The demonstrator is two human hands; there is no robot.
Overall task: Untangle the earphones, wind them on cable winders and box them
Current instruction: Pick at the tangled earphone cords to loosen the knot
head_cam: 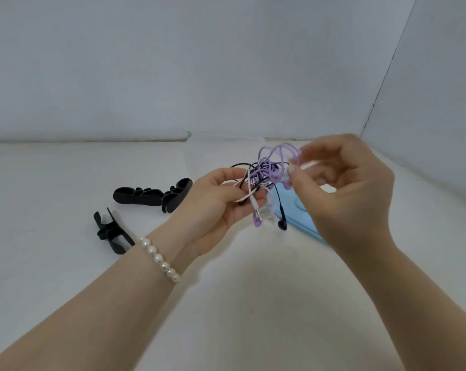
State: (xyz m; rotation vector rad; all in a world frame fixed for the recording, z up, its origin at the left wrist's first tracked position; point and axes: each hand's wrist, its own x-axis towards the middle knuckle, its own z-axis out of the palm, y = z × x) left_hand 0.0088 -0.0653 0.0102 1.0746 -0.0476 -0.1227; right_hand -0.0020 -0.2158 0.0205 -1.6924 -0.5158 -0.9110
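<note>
A tangle of purple, white and black earphone cables hangs in the air between my two hands above the white table. My left hand grips the lower part of the tangle, with white cable running across its fingers. My right hand pinches a purple loop at the tangle's upper right. A black earbud and a purple plug dangle below. Black cable winders lie on the table to the left: one near my left wrist, others side by side behind it.
A light blue flat box lies on the table under my right hand, mostly hidden by it. White walls close the table at the back and right. A pearl bracelet circles my left wrist.
</note>
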